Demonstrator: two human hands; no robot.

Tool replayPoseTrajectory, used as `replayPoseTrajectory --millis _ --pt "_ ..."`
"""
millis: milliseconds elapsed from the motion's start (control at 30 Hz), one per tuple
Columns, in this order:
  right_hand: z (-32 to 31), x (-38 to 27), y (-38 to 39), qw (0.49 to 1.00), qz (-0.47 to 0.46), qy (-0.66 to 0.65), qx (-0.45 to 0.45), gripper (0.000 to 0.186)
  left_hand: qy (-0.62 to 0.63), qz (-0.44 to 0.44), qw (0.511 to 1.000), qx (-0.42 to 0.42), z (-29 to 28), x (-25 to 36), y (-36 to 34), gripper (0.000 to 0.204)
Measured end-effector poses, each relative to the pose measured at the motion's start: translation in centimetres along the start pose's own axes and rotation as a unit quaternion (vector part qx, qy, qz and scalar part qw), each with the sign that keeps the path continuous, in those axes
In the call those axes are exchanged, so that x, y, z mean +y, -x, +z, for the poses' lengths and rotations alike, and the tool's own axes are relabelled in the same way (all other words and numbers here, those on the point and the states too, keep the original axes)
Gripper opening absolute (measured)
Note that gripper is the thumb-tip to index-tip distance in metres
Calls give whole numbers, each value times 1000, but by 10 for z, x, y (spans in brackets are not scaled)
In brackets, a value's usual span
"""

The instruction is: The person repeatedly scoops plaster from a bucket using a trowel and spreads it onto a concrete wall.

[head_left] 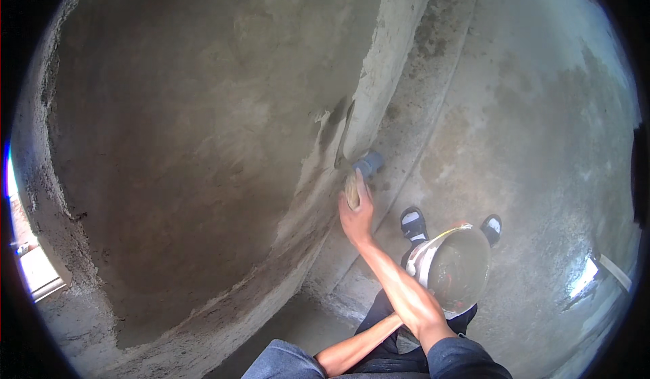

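Observation:
My right hand (357, 215) reaches to the base of the plastered wall, closed round a pale tan, brush-like thing (351, 191) whose exact kind I cannot make out. Just beyond the fingers is a blue-grey, cylinder-like piece (367, 165); whether it is part of what I hold or apart from it does not show. My left forearm (359, 346) passes behind my right forearm, which hides my left hand. A pale bucket (421, 260) with greyish liquid inside stands or hangs tilted in front of my legs.
A large wall of damp grey plaster (183, 142) fills the left, with a rough lighter band (389, 47) along its lower edge. My sandalled feet (414, 224) are on the concrete floor (501, 128), beyond the bucket. Bright light enters through an opening (37, 267) at far left.

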State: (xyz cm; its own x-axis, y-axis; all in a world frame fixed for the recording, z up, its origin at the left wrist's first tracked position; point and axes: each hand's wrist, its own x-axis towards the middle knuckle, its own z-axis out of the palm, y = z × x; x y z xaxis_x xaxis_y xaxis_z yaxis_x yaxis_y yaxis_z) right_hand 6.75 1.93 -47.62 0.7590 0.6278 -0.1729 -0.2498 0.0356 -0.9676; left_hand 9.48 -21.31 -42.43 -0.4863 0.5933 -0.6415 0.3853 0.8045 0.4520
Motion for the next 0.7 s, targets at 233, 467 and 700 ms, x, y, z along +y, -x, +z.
replayPoseTrajectory --millis 233,467,700 --pt "25 -30 79 997 9 -22 -75 64 -187 33 911 -365 -23 -66 -67 32" --pt "-8 -30 74 974 171 -104 -104 64 -135 60 923 -355 -16 -100 -73 28" --pt "7 -8 -19 971 209 -107 -51 62 -205 -66 936 -279 -13 -85 -44 45"
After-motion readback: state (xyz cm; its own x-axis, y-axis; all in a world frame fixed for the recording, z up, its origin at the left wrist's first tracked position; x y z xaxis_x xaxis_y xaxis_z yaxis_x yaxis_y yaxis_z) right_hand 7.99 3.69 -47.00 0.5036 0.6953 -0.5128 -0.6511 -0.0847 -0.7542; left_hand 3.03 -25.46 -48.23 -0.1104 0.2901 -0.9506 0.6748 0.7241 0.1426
